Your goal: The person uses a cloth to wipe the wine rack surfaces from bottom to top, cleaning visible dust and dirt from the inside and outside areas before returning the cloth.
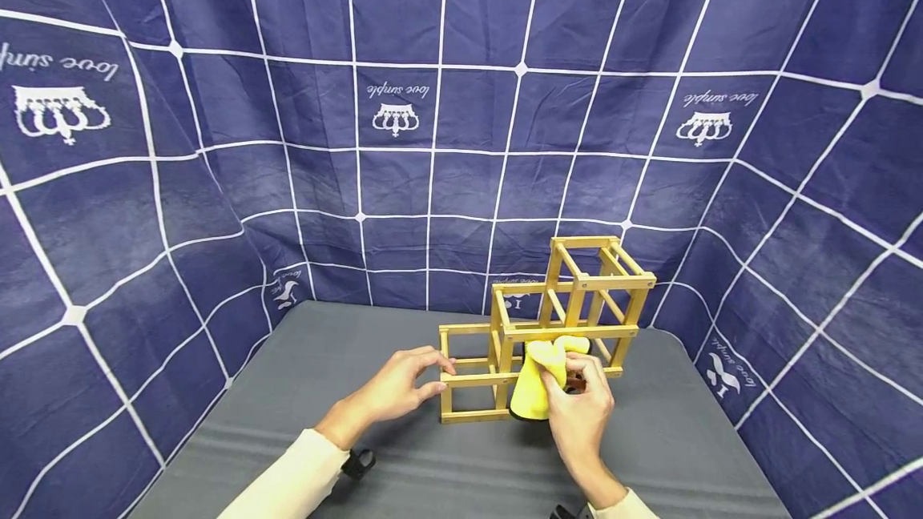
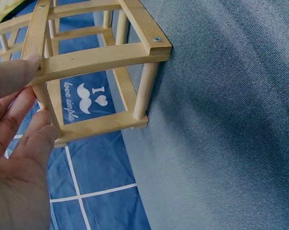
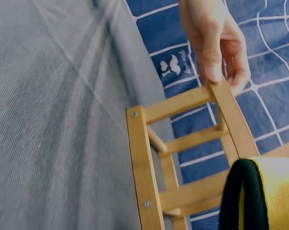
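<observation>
A stepped wooden rack [image 1: 476,380] of light slats and round bars stands on the grey surface, taller on its right side. At its low left end, my left hand [image 1: 392,383] grips the corner, with the thumb on the upper slat and the fingers by the post below, as the left wrist view shows. My right hand [image 1: 580,411] pinches a yellow cloth [image 1: 537,379] with a black edge at the rack's front, near the middle rails. Part of the cloth [image 3: 283,191] fills the lower right of the right wrist view, where the right hand's fingers are out of sight.
Grey fabric [image 1: 346,343] covers the work surface, with soft folds near the front. Blue cloth walls [image 1: 397,183] with white grid lines and printed crowns rise behind and on both sides, close behind the rack. Each wrist wears a black strap.
</observation>
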### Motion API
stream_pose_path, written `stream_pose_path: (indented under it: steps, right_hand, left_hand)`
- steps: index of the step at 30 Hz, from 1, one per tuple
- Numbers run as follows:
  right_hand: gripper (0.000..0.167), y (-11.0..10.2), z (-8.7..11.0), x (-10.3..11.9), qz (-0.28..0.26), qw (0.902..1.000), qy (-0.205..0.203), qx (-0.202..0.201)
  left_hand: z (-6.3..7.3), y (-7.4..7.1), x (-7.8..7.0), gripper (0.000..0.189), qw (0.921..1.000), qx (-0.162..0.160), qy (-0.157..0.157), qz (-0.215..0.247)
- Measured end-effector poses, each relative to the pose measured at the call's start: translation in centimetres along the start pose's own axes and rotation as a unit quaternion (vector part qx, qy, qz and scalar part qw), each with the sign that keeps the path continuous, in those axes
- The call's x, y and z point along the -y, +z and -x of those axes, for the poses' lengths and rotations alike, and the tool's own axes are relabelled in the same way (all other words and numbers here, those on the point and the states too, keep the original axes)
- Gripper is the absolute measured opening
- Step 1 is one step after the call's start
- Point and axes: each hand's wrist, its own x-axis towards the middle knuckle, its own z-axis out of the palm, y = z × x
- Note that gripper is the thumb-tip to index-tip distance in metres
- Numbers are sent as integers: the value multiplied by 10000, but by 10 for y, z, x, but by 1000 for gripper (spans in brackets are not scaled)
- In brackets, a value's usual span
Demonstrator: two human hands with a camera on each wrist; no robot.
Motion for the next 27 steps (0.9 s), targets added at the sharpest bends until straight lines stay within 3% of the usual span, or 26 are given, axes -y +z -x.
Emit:
stream_pose_path:
  steps: [7,15,19,22,27]
  right_hand:
    - [29,17,5,4,-236,9986,123,458]
    - [35,27,4,7,530,9936,267,966]
    - [34,30,2,6,837,9896,-16,1171]
    - [29,31,-2,5,1200,9823,-387,1387]
    - [31,26,-3,5,1923,9598,-760,1896]
  left_hand:
    - [0,-1,0,23,9999,109,30,-61]
    - [3,0,-2,22,9999,19,56,-153]
    - [4,0,-4,20,9999,10,50,-124]
    - [3,0,-4,21,9999,7,85,-138]
    - [1,-1,-3,22,9997,-31,125,-204]
